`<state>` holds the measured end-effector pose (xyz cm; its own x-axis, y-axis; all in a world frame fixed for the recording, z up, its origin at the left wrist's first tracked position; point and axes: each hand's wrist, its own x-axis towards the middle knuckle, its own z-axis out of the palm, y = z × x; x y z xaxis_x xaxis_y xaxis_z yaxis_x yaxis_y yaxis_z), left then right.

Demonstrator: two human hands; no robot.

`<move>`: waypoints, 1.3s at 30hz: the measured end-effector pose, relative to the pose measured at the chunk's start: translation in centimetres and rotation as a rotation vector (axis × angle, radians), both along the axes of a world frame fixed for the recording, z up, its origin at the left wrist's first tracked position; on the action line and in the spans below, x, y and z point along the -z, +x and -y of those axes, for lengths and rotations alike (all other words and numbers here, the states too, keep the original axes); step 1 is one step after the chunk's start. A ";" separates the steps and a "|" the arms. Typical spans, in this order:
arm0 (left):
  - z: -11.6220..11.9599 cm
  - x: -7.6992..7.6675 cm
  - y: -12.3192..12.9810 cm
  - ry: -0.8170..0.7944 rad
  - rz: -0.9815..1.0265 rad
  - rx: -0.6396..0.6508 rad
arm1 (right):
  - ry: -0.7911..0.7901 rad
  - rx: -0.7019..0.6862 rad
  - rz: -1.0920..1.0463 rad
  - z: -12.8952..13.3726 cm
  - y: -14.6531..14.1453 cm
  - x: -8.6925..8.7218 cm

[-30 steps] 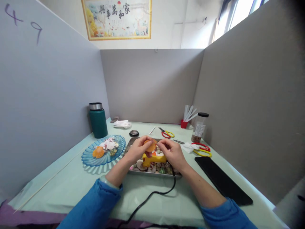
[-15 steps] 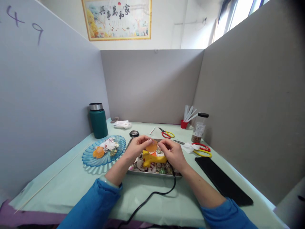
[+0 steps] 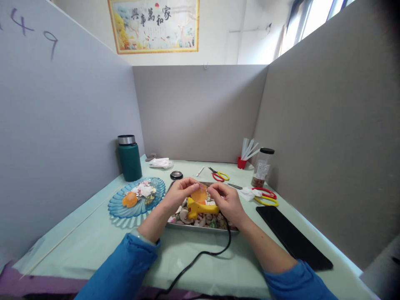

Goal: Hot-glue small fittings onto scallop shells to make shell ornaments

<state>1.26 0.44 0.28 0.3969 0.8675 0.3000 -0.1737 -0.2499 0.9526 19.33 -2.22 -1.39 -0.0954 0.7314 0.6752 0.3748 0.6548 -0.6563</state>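
Note:
My left hand pinches a thin, flat orange shell disc by its upper left edge, above the tray. My right hand has its fingertips pressed together at the disc's right edge; whatever is between them is too small to make out. Just below the disc, a yellow glue gun lies across a metal tray full of shells and small stones. A black cord runs from the gun past my right wrist and off the near table edge.
Left of the tray sit a blue scalloped plate with shell pieces and a green bottle. Behind and right are scissors, a red cup of glue sticks, a jar, red-and-yellow scissors and a black slab.
The orange disc has tilted and dropped slightly between my fingertips, showing more of its face and covering the orange-red patch behind it. Both hands stay almost in place.

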 end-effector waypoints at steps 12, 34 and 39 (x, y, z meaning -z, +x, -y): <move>0.5 -0.3 0.6 -0.053 0.018 -0.031 | 0.023 0.025 0.008 -0.2 0.1 0.3; -0.1 0.5 0.7 0.194 -0.103 -0.120 | -0.033 0.045 0.018 -0.2 0.0 0.1; -0.1 0.5 0.8 0.215 -0.115 -0.158 | -0.046 0.041 0.009 -0.3 0.0 0.3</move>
